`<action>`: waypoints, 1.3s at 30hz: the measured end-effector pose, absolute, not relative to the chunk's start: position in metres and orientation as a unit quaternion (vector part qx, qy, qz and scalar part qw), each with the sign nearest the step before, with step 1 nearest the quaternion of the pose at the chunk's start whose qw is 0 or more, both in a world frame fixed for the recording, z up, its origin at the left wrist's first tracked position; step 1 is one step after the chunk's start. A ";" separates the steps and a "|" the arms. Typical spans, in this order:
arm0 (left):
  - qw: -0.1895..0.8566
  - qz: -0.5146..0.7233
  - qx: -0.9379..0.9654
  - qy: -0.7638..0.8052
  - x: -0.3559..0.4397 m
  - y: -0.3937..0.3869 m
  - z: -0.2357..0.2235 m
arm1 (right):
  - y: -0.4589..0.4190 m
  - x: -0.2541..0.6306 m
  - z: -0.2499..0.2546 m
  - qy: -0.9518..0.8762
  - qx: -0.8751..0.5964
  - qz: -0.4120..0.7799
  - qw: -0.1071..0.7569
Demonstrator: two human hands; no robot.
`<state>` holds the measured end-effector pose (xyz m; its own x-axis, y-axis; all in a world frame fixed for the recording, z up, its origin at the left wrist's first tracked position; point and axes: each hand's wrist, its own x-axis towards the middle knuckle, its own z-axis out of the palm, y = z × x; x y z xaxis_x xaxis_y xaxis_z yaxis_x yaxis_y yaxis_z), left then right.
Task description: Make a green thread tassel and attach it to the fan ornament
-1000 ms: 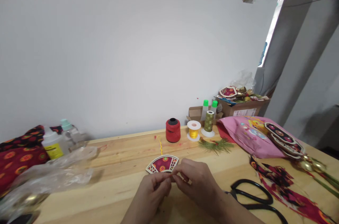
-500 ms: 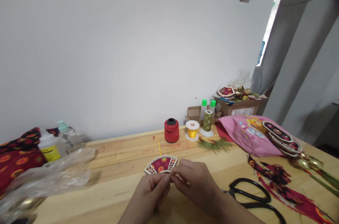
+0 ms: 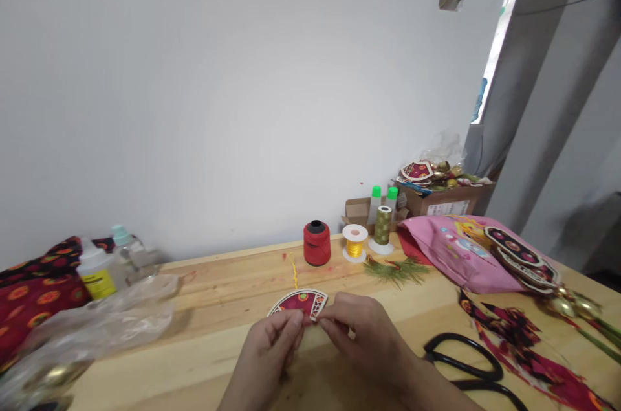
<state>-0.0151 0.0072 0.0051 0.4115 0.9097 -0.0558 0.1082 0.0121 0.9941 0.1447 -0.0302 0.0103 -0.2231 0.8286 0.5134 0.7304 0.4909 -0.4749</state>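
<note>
A fan-shaped wooden ornament with red patterned cloth lies on the wooden table, a yellow cord running from its top. My left hand and my right hand meet at its near edge, fingertips pinched together. Both are closed on the ornament's lower rim or on something small there that I cannot make out.
Red, yellow and olive thread spools stand behind. Black scissors lie at the right, beside red cloth scraps and a pink bag. Clear plastic, bottles and red fabric sit left. A cardboard box stands behind.
My hands have slid slightly forward and now cover the ornament's near edge. The camera has shifted a little.
</note>
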 end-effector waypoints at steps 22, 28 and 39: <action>0.441 0.339 0.714 0.425 -0.015 0.003 0.009 | -0.047 0.128 0.019 -0.842 -0.466 -0.175 0.208; 0.550 0.367 0.616 0.428 -0.016 0.005 0.008 | -0.038 0.138 0.014 -0.789 -0.512 0.018 0.338; 0.664 0.345 0.587 0.310 -0.020 0.003 0.007 | -0.030 0.146 0.013 -0.457 -0.382 0.671 0.443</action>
<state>-0.0199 0.0026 0.0066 0.5705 0.8213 -0.0059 -0.0940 0.0724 0.9929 0.1463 -0.0296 0.0130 -0.3171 0.9423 -0.1076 -0.2449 -0.1910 -0.9506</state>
